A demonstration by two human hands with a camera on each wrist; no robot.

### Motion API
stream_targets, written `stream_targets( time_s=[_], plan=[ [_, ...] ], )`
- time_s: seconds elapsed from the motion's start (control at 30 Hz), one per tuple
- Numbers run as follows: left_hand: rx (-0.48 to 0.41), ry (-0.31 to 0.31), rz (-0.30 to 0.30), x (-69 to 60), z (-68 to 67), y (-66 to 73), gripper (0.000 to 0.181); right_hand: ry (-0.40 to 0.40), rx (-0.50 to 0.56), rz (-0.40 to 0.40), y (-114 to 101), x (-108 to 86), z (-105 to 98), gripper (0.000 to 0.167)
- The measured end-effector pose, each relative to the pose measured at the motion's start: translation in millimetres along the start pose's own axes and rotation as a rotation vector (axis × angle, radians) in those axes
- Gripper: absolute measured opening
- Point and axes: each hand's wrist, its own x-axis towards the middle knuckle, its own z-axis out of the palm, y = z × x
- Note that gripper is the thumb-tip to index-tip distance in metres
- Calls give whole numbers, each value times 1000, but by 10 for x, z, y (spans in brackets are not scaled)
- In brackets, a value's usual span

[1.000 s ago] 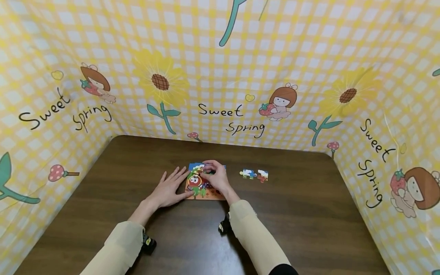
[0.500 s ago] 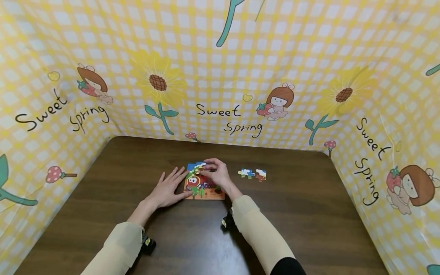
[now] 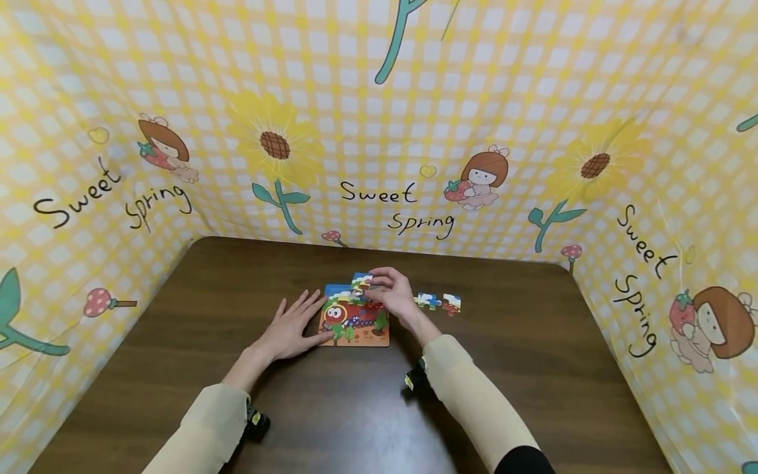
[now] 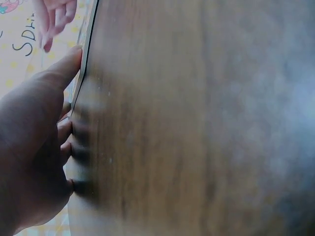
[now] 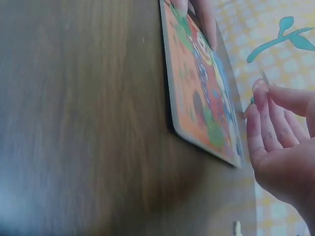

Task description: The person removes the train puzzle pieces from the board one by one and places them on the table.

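Two bare hands work over one dark brown wooden table with a wood grain [image 3: 331,415]. On it lies one flat, rectangular puzzle board with a printed picture and rounded corners [image 3: 364,336], between the hands. Two loose cardboard-like puzzle pieces with knobs lie to the right of the board: one is blue and white [image 3: 428,301], the other is white and reddish brown [image 3: 452,303]. A third one, a thin blue, white and green puzzle piece [image 3: 362,280], is in the right hand [image 3: 397,294], which pinches it between thumb and fingertip, raised above the far edge of the board. The left hand [image 3: 290,331] has its fingers straight and spread, pinching nothing; its thumb rests on the near left corner of the board. Both forearms wear cream sleeves [image 3: 216,421]. Around the table hangs one wrinkled, yellow-and-white checked cloth [image 3: 355,125].
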Motion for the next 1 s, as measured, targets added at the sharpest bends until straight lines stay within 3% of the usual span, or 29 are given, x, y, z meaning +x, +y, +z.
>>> stream_targets(
  time_s=[0.53, 0.73, 1.0],
  plan=[
    [2, 1, -6, 12, 13, 20, 95, -61, -309, -131, 51, -234, -662, 41],
    [32, -26, -38, 37, -14, 45, 95, -60, -422, -170, 58, -237, -761, 40],
    [4, -22, -38, 43, 56, -60, 97, -47, -545, -136, 117, -242, -803, 40]
  ],
)
